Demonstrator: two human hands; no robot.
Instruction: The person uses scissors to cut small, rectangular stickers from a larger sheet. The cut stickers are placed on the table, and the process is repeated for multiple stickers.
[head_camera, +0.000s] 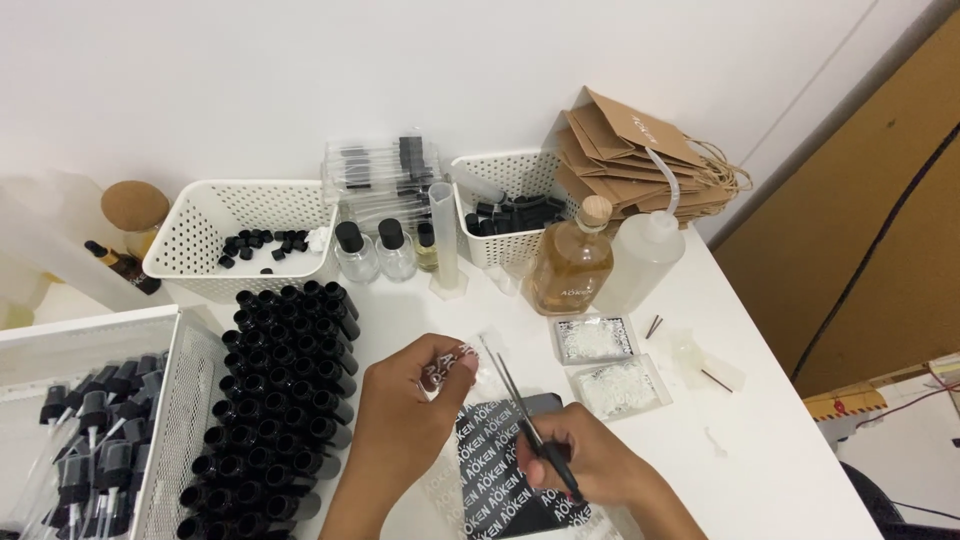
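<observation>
My left hand (405, 410) pinches the top edge of a clear plastic bag (487, 372) that holds a black printed pouch (492, 470). My right hand (590, 465) grips black-handled scissors (525, 415), whose blades point up and left toward the bag's top edge near my left fingertips. Both hands hover over the white table (760, 440), just right of a block of several black-capped small bottles (275, 400).
Two small clear trays of white bits (608, 365) lie right of the hands. An amber corked bottle (570, 262), a squeeze bottle (645, 255), white baskets (235, 225) with black caps, a left basket of sprayer pumps (90, 430) and brown paper bags (640, 155) ring the back.
</observation>
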